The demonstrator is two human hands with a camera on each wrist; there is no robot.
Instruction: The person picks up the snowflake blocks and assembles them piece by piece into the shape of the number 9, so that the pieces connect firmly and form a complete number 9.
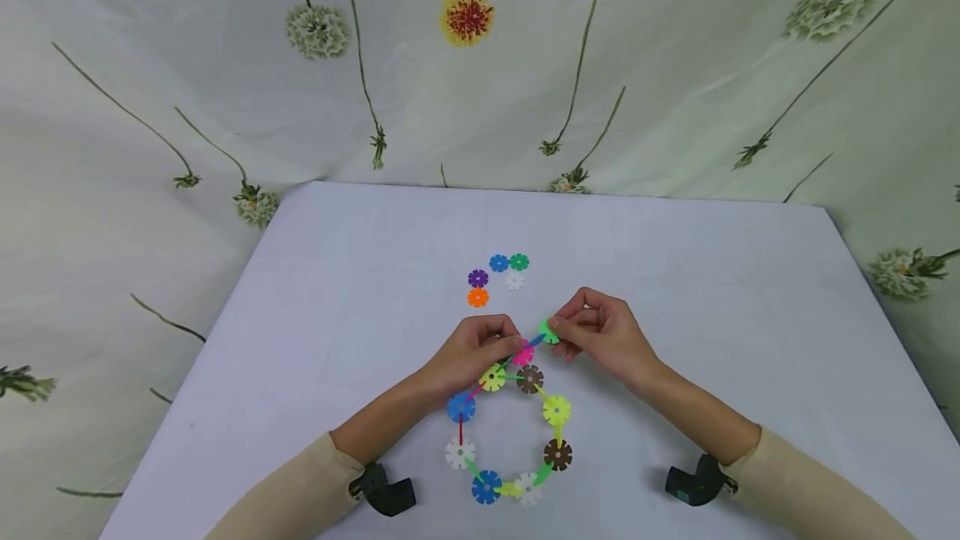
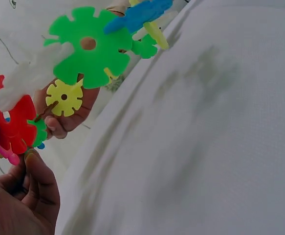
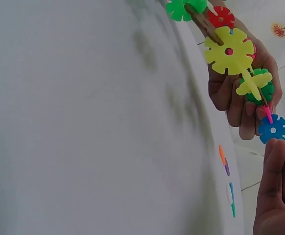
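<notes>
A ring of notched plastic discs, linked edge to edge in many colours, hangs below my two hands; its yellow disc and brown disc face up on the right side. My left hand pinches the ring's top, by a pink disc. With thumb and forefinger, my right hand holds a green disc, which meets a blue disc seen edge-on beside the pink one. In the right wrist view the blue disc sits right at the right fingertips, which hide most of the green disc.
Several loose discs lie beyond the hands on the white table: an orange disc, a purple disc, a blue disc, a green disc and a white disc. A flower-patterned cloth hangs behind the table.
</notes>
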